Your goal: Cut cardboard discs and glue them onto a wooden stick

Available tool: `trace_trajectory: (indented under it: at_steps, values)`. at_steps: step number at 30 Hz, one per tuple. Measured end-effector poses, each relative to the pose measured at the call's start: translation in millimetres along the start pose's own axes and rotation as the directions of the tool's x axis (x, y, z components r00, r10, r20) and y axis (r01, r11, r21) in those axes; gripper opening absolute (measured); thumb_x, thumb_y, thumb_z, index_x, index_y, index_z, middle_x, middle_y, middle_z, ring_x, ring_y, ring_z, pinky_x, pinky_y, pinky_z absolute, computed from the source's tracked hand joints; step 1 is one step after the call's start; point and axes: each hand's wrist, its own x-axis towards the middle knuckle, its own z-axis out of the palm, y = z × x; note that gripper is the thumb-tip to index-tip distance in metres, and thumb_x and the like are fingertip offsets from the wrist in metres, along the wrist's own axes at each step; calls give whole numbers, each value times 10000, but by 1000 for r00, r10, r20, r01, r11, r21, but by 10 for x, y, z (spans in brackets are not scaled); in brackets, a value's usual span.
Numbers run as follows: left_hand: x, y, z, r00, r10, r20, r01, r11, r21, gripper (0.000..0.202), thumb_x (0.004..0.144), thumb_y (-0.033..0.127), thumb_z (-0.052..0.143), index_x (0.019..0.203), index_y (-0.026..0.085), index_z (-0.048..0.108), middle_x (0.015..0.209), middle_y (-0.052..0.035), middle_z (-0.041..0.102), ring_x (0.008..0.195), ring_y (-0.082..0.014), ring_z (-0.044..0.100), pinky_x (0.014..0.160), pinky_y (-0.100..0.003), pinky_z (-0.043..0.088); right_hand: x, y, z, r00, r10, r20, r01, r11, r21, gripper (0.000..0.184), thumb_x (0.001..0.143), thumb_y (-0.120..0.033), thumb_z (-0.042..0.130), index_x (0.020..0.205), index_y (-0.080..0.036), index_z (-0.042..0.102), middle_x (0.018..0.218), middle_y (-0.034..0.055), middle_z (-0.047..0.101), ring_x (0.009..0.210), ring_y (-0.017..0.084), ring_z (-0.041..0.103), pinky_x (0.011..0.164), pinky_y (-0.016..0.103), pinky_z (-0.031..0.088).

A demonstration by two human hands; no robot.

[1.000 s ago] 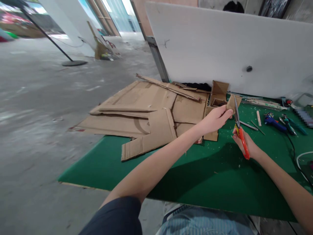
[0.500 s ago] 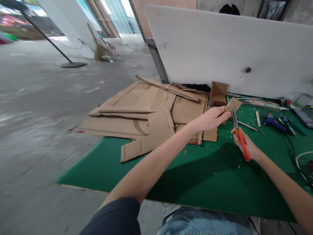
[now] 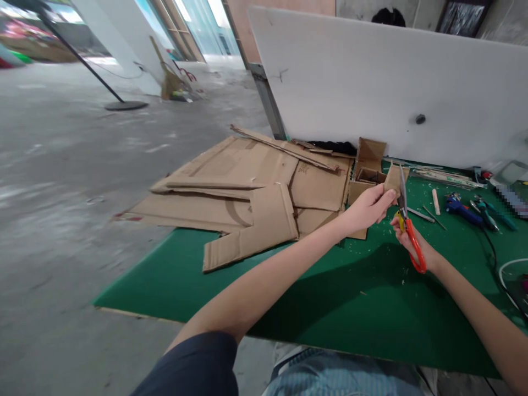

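My left hand (image 3: 368, 208) pinches a small brown cardboard piece (image 3: 394, 178) above the green table (image 3: 289, 297). My right hand (image 3: 412, 242) grips red-handled scissors (image 3: 408, 228), whose blades stand upright against the right edge of that piece. A small cardboard box structure (image 3: 368, 165) stands just behind the two hands.
Flat cardboard sheets (image 3: 247, 192) lie piled on the table's left half, overhanging its edge. A white board (image 3: 391, 82) leans upright at the back. Blue-handled tools (image 3: 474, 210), sticks (image 3: 436, 199) and a white cable (image 3: 505, 269) lie at the right. Bare concrete floor spreads to the left.
The cardboard piece has turned more upright in my left hand, and the scissors have shifted slightly right and upright along it. Both hands stay in about the same place.
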Motion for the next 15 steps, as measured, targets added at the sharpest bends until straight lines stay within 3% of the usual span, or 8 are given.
trace_trajectory:
  at_steps: [5,9,15]
  values:
    - [5,85,-157,997,16,69,-27,989,148,325,984,416,357,772,184,438,600,51,376,504,-74,348,487,-219,304,33,41,-23,1000,28,12,-27,1000,-13,469,841,-703,531,1034,-275,525,863,20,512,696,162,496,627,311,483]
    - [5,172,-293,990,0,144,-35,971,238,318,982,401,356,791,174,472,649,31,428,550,-85,385,535,-236,345,54,43,-9,998,26,57,-23,999,-43,376,873,-590,571,996,-247,479,782,-30,448,591,114,390,537,271,380]
    - [7,146,-236,995,16,101,-40,969,242,297,986,380,347,783,187,442,621,36,425,552,-90,406,539,-236,357,78,37,55,999,-19,-27,14,989,-146,237,893,-435,576,909,-236,449,787,-28,409,631,124,396,578,280,374]
